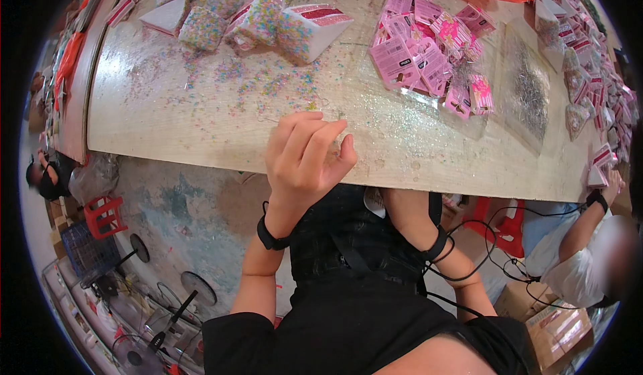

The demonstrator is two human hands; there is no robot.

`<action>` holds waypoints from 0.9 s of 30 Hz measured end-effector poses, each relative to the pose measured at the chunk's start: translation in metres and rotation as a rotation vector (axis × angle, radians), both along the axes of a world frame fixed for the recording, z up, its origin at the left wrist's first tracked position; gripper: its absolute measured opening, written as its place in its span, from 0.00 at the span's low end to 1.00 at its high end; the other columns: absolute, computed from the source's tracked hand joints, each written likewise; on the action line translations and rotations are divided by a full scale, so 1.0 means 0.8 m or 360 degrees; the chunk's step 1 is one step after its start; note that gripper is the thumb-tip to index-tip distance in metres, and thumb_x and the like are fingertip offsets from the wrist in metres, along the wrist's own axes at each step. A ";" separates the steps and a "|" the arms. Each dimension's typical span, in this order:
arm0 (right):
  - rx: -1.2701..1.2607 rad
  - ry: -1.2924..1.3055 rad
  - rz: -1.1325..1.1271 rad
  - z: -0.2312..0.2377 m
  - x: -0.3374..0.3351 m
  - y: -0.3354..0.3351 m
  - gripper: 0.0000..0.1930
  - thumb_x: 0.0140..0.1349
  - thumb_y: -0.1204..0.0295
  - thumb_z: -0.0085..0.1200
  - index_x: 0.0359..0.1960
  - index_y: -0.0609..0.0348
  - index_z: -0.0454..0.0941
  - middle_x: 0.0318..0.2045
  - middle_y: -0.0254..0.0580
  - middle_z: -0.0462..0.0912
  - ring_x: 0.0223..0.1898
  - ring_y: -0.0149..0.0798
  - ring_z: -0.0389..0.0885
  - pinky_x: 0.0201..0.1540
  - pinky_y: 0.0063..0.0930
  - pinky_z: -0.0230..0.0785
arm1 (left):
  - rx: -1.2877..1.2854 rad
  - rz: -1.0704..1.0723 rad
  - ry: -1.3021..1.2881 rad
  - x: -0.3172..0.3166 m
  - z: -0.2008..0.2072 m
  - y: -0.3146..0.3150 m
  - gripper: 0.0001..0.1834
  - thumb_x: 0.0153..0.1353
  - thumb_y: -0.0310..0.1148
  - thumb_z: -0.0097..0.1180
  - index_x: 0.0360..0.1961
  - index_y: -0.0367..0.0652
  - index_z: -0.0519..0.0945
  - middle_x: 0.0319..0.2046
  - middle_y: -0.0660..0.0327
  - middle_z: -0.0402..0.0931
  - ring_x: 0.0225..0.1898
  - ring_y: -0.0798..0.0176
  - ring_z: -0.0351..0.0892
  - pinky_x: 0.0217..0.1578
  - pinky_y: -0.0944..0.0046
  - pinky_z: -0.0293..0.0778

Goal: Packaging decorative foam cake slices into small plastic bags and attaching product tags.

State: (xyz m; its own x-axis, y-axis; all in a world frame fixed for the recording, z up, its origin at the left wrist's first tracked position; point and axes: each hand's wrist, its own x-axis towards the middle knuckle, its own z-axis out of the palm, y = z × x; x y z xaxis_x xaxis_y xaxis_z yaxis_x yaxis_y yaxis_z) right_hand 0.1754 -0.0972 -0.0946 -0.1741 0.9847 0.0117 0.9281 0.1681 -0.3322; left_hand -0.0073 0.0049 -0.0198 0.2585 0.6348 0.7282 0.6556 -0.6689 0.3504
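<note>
My left hand [305,153] is held over the table's near edge, its fingers loosely bent and the thumb apart from the index finger. Nothing shows between them. Coloured beads [278,84] and glitter lie scattered on the wooden table [228,144] just beyond it. A thin clear strand [269,118] is near the fingertips. My right hand [404,209] reaches down at the table's edge in front of my lap, its fingers hidden. Beside it shows a small pale object [374,203], too covered to name.
Bead-coated cake-slice-shaped pieces [308,32] stand at the far side; more [581,73] are heaped right. Pink printed cards [418,57] lie on a clear tray, next to a clear bag of silvery pins [526,84]. A black cable [462,278] hangs by my right arm. A co-worker's hand [611,189] is far right.
</note>
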 end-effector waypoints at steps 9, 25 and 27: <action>0.0184 0.0373 0.0023 0.059 0.013 -0.031 0.16 0.48 0.80 0.62 0.42 0.63 0.78 0.29 0.46 0.74 0.28 0.45 0.76 0.26 0.35 0.70 | 0.0002 -0.0002 0.0004 -0.003 -0.001 0.001 0.14 0.41 0.24 0.64 0.33 0.42 0.79 0.28 0.61 0.74 0.34 0.56 0.77 0.33 0.61 0.75; -0.1010 0.3428 0.1306 0.238 0.015 0.075 0.11 0.55 0.79 0.63 0.34 0.79 0.80 0.21 0.44 0.76 0.15 0.32 0.70 0.15 0.24 0.57 | -0.0076 0.0029 0.0042 -0.004 0.001 -0.002 0.12 0.41 0.23 0.64 0.31 0.41 0.79 0.27 0.59 0.74 0.34 0.54 0.77 0.33 0.59 0.76; -0.1060 0.3157 0.1279 0.249 0.016 0.070 0.10 0.60 0.73 0.60 0.41 0.64 0.81 0.22 0.36 0.76 0.19 0.31 0.70 0.23 0.21 0.61 | -0.0071 0.0024 0.0026 0.000 0.004 -0.001 0.12 0.41 0.23 0.64 0.31 0.40 0.79 0.27 0.59 0.74 0.34 0.54 0.77 0.33 0.59 0.76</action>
